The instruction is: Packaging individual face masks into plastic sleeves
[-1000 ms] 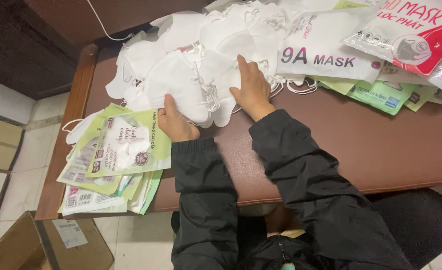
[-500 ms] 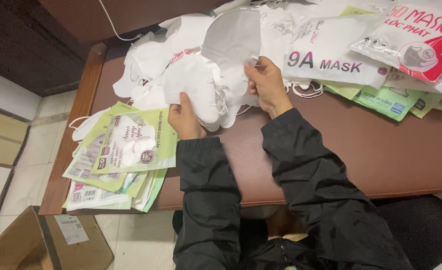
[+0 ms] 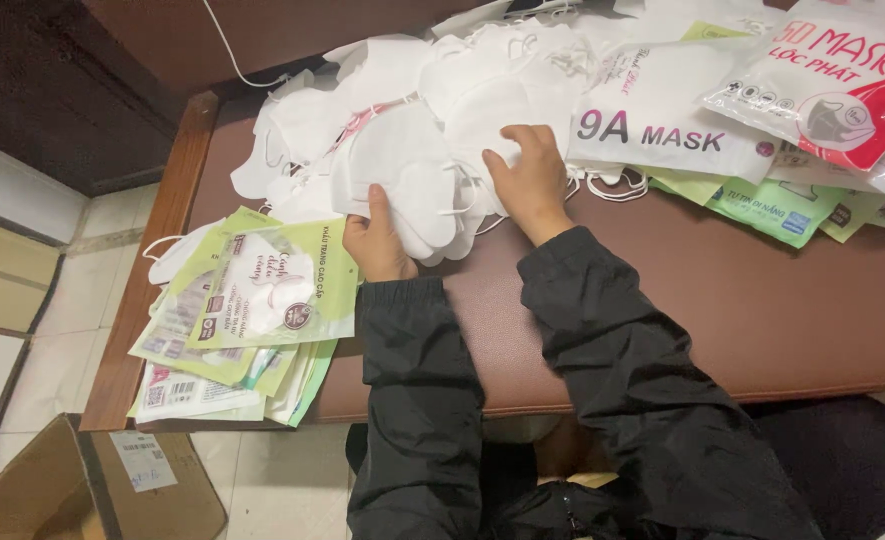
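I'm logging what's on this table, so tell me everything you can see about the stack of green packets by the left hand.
The stack of green packets is a loose, fanned pile of flat, glossy plastic sleeves, light green with white panels and printing. The top one shows a white mask through a clear window. They lie flat at the left end of the brown table, lower ones overhanging its front edge. A white ear loop pokes out at the upper left. The left hand rests just beside the top packet's right edge; actual contact cannot be told.

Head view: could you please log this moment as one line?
left hand: grips white masks | right hand: on mask pile | green packets: left of hands | table: brown
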